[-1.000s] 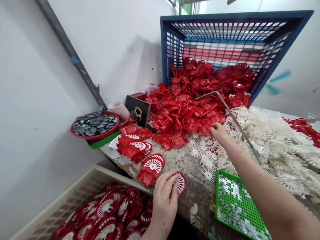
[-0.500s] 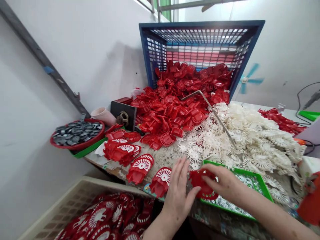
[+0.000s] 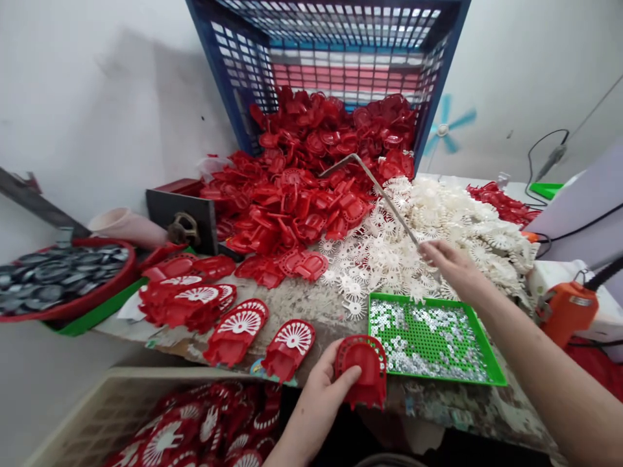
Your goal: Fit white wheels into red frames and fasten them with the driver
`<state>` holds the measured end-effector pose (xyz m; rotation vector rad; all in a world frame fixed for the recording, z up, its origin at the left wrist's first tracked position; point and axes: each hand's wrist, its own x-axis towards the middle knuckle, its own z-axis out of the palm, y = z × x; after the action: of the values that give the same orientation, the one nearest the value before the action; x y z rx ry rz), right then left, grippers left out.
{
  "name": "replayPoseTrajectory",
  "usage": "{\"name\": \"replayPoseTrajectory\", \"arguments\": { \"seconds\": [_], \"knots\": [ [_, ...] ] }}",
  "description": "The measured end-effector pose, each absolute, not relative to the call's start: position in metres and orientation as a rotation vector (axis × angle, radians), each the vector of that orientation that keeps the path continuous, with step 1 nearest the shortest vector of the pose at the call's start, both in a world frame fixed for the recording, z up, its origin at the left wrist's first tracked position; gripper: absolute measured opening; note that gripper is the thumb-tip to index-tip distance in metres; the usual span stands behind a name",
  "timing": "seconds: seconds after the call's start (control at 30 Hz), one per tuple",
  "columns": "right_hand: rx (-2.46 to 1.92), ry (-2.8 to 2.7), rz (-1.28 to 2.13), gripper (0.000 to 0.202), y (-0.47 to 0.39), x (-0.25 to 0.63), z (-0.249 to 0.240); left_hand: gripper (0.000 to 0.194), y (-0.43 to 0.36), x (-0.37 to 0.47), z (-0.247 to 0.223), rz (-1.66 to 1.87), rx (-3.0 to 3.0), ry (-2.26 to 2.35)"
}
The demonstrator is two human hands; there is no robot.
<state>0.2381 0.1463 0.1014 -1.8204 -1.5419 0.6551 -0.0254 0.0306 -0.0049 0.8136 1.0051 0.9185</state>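
Note:
My left hand point(image 3: 324, 383) grips a red plastic part point(image 3: 361, 370) by its left side, thumb on its face. The part has a rounded end with small holes and no white piece on it. My right hand point(image 3: 448, 263) is closed at the near end of a bent metal rod point(image 3: 387, 198), its fingertips around the rod. That rod lies across the red parts heap point(image 3: 292, 201) and the white spoked pieces point(image 3: 389, 253). Below my right forearm is a green tray point(image 3: 428, 337) of small shiny metal pieces. Left of my left hand, a red part with a white spoked piece point(image 3: 291, 344) lies on the table.
A blue crate point(image 3: 214, 58) on its side spills red parts. More assembled stacks point(image 3: 189, 295) stand on the left, near a red basin point(image 3: 129, 263) of dark discs. Below the table edge is a pale crate point(image 3: 87, 402). An orange tool point(image 3: 569, 308) stands at right.
My right hand has left the red part and moved up and right to the rod. My left hand now grips the red part. The view has shifted right and down.

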Motion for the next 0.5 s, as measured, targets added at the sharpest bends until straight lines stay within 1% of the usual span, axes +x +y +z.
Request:
{"name": "replayPoseTrajectory", "arguments": {
  "seconds": [0.03, 0.1, 0.17, 0.3, 0.37, 0.5],
  "knots": [
    [-1.875, -1.495, 0.578, 0.032, 0.164, 0.248, 0.1, 0.058, 0.03, -0.027, -0.006, 0.931, 0.769, 1.009],
    [-1.98, -1.447, 0.454, 0.028, 0.199, 0.264, 0.094, 0.065, 0.027, -0.029, -0.007, 0.933, 0.7, 1.001],
    [-2.063, -1.453, 0.398, 0.023, 0.23, 0.271, 0.084, 0.068, 0.023, -0.03, -0.009, 0.934, 0.649, 0.98],
    [-2.193, -1.478, 0.366, 0.024, 0.273, 0.272, 0.066, 0.075, 0.017, -0.032, -0.015, 0.981, 0.587, 0.961],
    [-2.237, -1.472, 0.358, 0.024, 0.284, 0.272, 0.061, 0.077, 0.017, -0.035, -0.016, 1.001, 0.59, 0.985],
    [-2.254, -1.449, 0.33, 0.023, 0.281, 0.278, 0.059, 0.072, 0.021, -0.037, -0.014, 1.067, 0.638, 1.085]
  ]
}}
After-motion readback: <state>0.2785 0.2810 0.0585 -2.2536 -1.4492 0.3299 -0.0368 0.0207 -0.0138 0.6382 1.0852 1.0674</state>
